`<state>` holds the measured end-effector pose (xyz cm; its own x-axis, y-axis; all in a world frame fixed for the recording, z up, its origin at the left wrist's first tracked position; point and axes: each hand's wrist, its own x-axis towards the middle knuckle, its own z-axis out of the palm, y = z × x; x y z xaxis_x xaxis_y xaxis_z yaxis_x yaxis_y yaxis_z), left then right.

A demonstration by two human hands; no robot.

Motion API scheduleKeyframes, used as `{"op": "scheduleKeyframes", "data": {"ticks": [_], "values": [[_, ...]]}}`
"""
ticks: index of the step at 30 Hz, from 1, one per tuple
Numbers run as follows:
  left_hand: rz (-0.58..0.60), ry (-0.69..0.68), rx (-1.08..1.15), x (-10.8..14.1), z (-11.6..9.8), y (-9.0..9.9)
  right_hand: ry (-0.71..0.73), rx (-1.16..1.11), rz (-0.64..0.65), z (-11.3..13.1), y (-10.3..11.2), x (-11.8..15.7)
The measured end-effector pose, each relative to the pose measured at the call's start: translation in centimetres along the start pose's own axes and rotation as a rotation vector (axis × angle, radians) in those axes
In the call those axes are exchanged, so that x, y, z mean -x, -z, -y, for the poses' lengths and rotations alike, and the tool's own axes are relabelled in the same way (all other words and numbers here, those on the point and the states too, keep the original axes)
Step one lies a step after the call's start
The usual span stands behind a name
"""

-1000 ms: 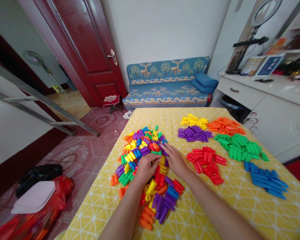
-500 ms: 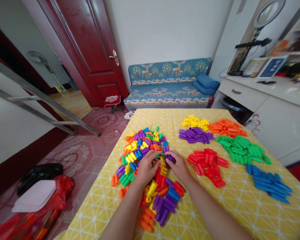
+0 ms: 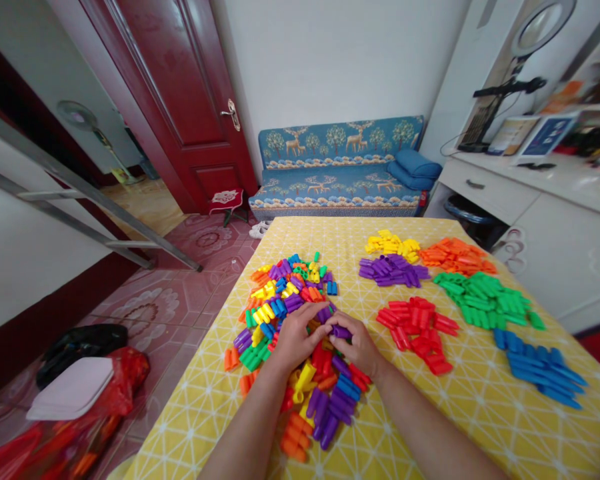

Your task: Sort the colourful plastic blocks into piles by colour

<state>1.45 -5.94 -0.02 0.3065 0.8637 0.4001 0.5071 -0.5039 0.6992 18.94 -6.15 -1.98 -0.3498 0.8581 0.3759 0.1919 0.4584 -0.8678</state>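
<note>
A mixed heap of short, bullet-shaped plastic pieces in several colours lies on the left half of the table. My left hand is over its right side, fingers curled around a purple piece that is partly covered. Close beside it, my right hand grips another purple piece between thumb and fingers. The thumbs nearly touch. Purple pieces and orange pieces lie below the hands. A blue pair sits just beyond them.
Single-colour piles lie on the right: yellow, purple, orange, red, green and blue. A yellow patterned cloth covers the table. A blue sofa stands behind it.
Purple pieces that lay against the blue pair are now at my fingers, and the blue pair stays behind. My hands have drawn closer together. The sorted piles look unchanged.
</note>
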Motion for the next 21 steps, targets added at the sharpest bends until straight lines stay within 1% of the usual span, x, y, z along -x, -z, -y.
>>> {"op": "scheduleKeyframes", "data": {"ticks": [9,15,21], "values": [[-0.063,0.012,0.057,-0.21,0.51,-0.33,0.028,0.050,-0.015,-0.28,-0.26,-0.03],[-0.114,0.024,0.058,-0.15,0.69,-0.53,0.036,0.016,-0.044,-0.63,-0.19,-0.13],[-0.106,0.032,0.044,-0.16,0.53,-0.44,0.009,0.023,-0.070,-0.81,-0.08,-0.22]]}}
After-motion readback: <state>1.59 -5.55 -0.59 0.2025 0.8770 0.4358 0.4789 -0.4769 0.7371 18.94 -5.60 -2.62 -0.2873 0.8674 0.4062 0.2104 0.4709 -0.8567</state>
